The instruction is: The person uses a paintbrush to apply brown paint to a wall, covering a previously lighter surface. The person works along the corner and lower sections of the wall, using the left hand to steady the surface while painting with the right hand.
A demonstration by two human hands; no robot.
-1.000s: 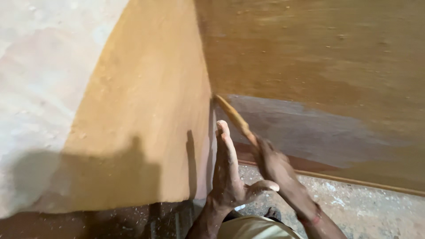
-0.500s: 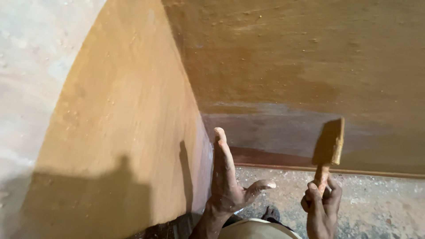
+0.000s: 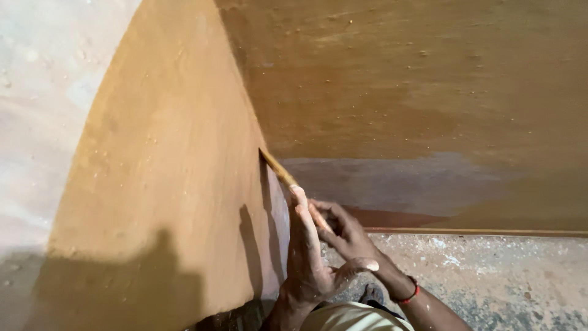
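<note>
My right hand [image 3: 346,232] grips the handle of a paintbrush [image 3: 278,170], whose bristle end touches the inner corner where two walls meet. A red band circles that wrist. My left hand [image 3: 306,257] lies flat and open against the ochre-painted left wall [image 3: 165,184], fingers pointing up, just beside the brush handle. The right wall [image 3: 416,92] is ochre above, with a grey unpainted patch [image 3: 392,184] low down near the brush.
A speckled concrete floor [image 3: 502,276] runs along the base of the right wall, edged by a thin yellow strip [image 3: 490,232]. The far left of the left wall stays pale and unpainted [image 3: 37,92]. My shadow falls on the lower left wall.
My right hand swung the brush out to the right half a second ago and has brought it back into the wall corner. My left hand stays pressed on the left wall.
</note>
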